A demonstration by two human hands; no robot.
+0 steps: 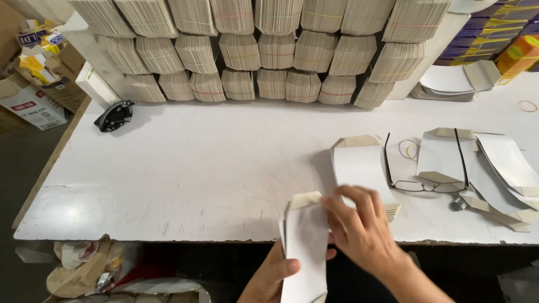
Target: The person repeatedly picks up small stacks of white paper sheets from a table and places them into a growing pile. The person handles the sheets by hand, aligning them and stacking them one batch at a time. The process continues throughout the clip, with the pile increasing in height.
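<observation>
Head view: holding one flat white carton blank (306, 247) upright at near table (168, 168) edge, left hand (269, 278) pinching it from below, right hand (362, 227) closed over its side; small stack (362, 168) lying beside, loose blanks (499, 163) waiting further right, bundles (269, 50) piled behind.

white carton blank (306, 241), white table (213, 168), black glasses (424, 182)

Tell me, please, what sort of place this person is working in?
Probably a small packaging or box-folding workshop. Banded bundles of flat card blanks are stacked high along the white worktable, loose blanks lie on it, and both hands, left and right, hold one blank.
</observation>
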